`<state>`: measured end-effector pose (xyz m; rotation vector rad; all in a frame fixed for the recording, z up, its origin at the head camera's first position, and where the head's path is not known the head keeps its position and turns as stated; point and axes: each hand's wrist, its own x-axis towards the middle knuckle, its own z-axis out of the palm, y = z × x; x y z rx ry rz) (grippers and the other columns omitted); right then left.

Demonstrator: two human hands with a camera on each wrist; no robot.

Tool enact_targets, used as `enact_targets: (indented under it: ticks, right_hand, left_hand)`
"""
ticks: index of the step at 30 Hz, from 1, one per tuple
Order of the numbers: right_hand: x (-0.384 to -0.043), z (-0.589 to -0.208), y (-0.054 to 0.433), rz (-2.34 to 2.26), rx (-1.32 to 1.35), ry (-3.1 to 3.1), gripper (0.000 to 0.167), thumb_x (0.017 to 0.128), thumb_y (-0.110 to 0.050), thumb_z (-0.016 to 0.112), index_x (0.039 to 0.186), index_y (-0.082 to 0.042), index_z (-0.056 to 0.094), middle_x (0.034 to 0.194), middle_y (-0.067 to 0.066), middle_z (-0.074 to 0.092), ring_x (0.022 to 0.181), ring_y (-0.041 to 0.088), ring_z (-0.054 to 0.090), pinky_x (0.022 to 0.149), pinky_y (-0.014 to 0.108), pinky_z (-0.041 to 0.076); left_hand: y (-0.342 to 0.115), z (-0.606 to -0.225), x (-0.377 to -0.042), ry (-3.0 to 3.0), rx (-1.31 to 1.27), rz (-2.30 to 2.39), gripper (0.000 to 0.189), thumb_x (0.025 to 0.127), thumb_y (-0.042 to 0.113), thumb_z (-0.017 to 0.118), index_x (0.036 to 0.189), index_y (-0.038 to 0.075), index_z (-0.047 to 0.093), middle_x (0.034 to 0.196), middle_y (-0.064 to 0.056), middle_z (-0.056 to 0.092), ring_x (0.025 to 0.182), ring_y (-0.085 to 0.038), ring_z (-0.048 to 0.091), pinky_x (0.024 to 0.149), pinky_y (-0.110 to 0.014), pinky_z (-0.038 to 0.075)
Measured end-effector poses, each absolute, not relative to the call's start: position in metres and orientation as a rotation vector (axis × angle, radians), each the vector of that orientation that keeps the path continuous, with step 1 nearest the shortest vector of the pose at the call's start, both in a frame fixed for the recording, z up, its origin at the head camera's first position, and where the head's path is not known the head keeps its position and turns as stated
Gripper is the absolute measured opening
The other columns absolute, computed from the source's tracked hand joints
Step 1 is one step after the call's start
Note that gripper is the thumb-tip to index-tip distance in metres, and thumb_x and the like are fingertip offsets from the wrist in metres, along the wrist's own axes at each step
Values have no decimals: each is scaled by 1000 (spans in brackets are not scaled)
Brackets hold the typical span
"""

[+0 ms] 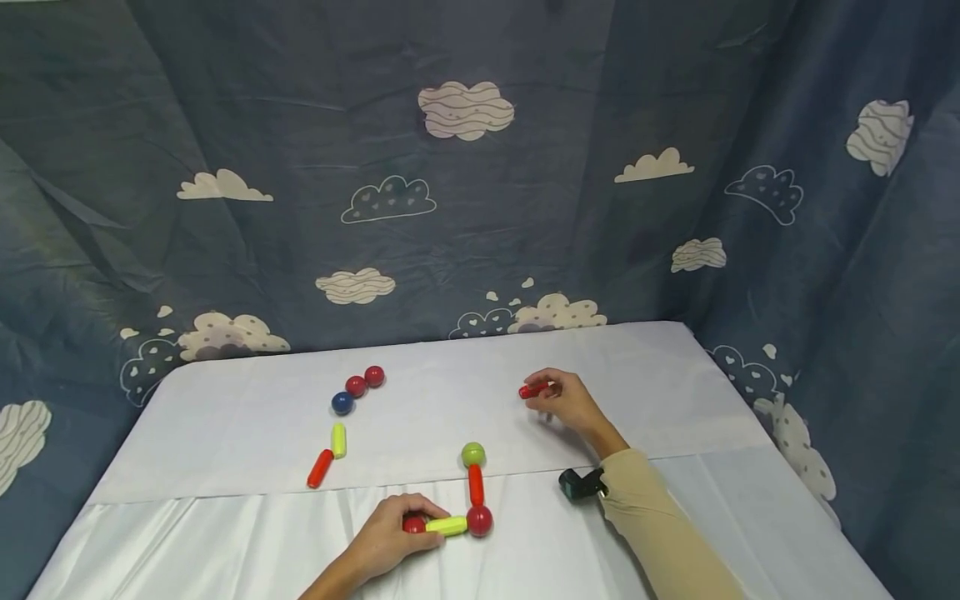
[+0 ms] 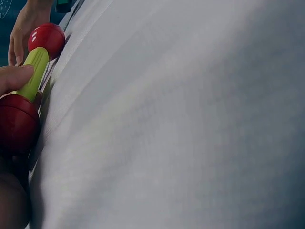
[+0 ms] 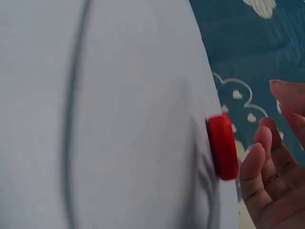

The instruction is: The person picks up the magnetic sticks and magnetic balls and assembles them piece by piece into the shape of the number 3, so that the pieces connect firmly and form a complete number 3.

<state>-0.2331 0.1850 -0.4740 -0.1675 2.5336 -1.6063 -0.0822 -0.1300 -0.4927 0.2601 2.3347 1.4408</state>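
My left hand (image 1: pixel 393 533) pinches a yellow-green stick (image 1: pixel 447 526), thumb on one side and a fingertip showing on the other in the left wrist view. That stick joins a red ball (image 1: pixel 414 523) beside the palm to another red ball (image 1: pixel 479 521). From the second ball a red stick (image 1: pixel 476 485) runs away to a green ball (image 1: pixel 473 454). Farther back on the right, my right hand (image 1: pixel 567 402) is around a loose red stick (image 3: pixel 222 147). In the right wrist view, its thumb and fingers are spread, with a gap between them and the stick.
On the left of the white-covered table (image 1: pixel 247 442) lie two red balls (image 1: pixel 374 377), a blue ball (image 1: pixel 342 403), a yellow-green stick (image 1: pixel 339 440) and a red stick (image 1: pixel 320 468). A black device (image 1: pixel 581 484) sits at the right wrist. Dark cloud-print curtain (image 1: pixel 525 208) hangs behind.
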Motion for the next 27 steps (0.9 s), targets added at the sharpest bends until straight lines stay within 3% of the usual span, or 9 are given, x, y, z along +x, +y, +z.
enact_targets:
  ticks: [11, 13, 15, 17, 19, 22, 27]
  right_hand:
    - [-269, -472, 196, -1397, 17, 2544, 44, 90, 0, 78, 133, -4, 69, 135, 21, 63, 91, 23, 55, 69, 28, 47]
    - [-273, -475, 195, -1340, 31, 2541, 46, 90, 0, 78, 134, -5, 69, 138, 20, 62, 102, 27, 58, 77, 33, 53]
    - [-276, -478, 194, -1283, 48, 2547, 45, 90, 0, 79, 134, -7, 70, 142, 20, 62, 117, 32, 57, 97, 41, 56]
    - [-277, -481, 193, -1248, 54, 2557, 44, 90, 2, 79, 132, -6, 71, 145, 21, 61, 130, 37, 54, 113, 50, 49]
    - [-278, -482, 192, -1221, 32, 2570, 41, 89, 3, 79, 129, -4, 73, 145, 22, 62, 134, 39, 52, 120, 55, 42]
    - [-278, -483, 189, -1172, -41, 2586, 36, 89, 3, 78, 124, -2, 74, 137, 22, 67, 125, 37, 56, 117, 52, 46]
    - [-280, -481, 185, -1082, -115, 2631, 30, 88, 3, 79, 117, 0, 75, 118, 17, 70, 105, 28, 59, 99, 42, 51]
  left_hand:
    - [-128, -492, -83, 2344, 242, 1426, 24, 86, 12, 85, 110, 10, 80, 113, -3, 75, 101, -13, 57, 89, -25, 44]
    - [-128, -493, -83, 2340, 247, 1432, 24, 86, 12, 85, 110, 10, 80, 113, -3, 75, 101, -13, 57, 89, -23, 44]
    - [-128, -494, -82, 2325, 257, 1448, 24, 86, 11, 85, 110, 9, 80, 112, -4, 75, 101, -13, 57, 87, -21, 44]
    - [-128, -495, -81, 2310, 272, 1462, 24, 86, 11, 85, 110, 8, 80, 112, -4, 75, 101, -13, 57, 86, -19, 44]
    - [-128, -496, -80, 2302, 281, 1465, 24, 87, 12, 85, 110, 9, 80, 112, -4, 75, 100, -12, 57, 86, -19, 44]
    - [-130, -496, -80, 2309, 277, 1458, 24, 86, 12, 85, 110, 10, 80, 112, -3, 76, 100, -11, 57, 87, -19, 44]
    - [-132, -494, -82, 2325, 279, 1461, 24, 86, 12, 85, 109, 9, 80, 113, -5, 76, 102, -13, 58, 88, -19, 44]
